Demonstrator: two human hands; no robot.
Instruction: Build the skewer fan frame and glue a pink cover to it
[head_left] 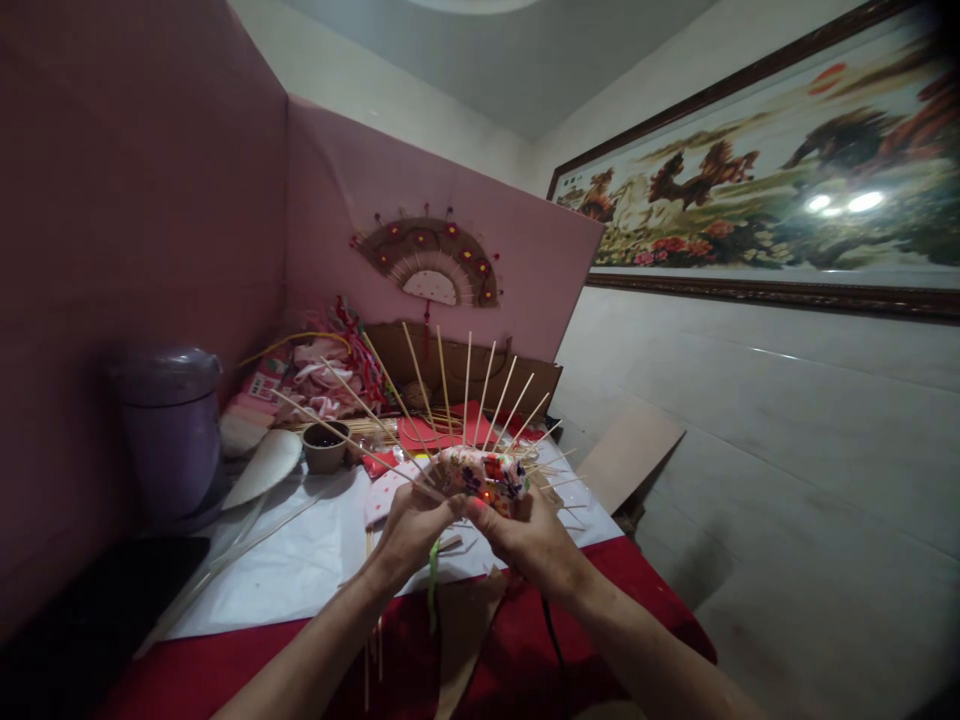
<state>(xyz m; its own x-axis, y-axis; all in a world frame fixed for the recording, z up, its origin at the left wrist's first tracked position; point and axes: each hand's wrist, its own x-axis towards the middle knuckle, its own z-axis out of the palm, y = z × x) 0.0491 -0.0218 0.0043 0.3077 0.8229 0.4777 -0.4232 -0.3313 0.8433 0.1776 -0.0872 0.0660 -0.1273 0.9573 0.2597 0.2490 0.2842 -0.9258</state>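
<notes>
Between both hands is a stick fan, its small base covered in flower-patterned cloth and thin wooden sticks spreading up and outward from it. My left hand grips the base's left lower edge, thumb at the front. On the right side, my right hand is closed around the same base, and the two thumbs nearly meet. The fingers behind the cloth are mostly hidden. Just left of the base lies a pink dotted piece on white sheeting. A green strip hangs below my hands.
White sheeting and a red cloth cover the table. At left stand a lidded purple bin, a pale round fan and a small dark-filled cup. A finished brown fan hangs on the pink board.
</notes>
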